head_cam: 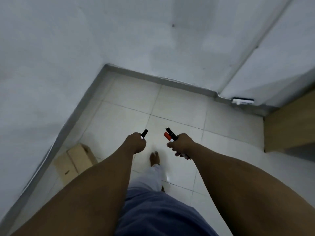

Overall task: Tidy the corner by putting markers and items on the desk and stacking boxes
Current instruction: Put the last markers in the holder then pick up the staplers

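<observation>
My left hand (136, 142) is closed around one marker with a black cap (144, 133) that sticks out above my fist. In my right hand (181, 145) I grip two markers side by side, one with a black cap (171, 133) and one with a red cap (167, 136); their white barrels show below my fingers. Both hands are held out over the white tiled floor. A cardboard box (75, 162) lies on the floor by the left wall, partly hidden by my left forearm.
White walls meet in a corner (106, 65) ahead, with a grey skirting along the floor. A wooden desk side (288, 126) stands at the right. A small white and black object (242, 101) lies at the foot of the wall. My bare foot (154, 158) is below my hands.
</observation>
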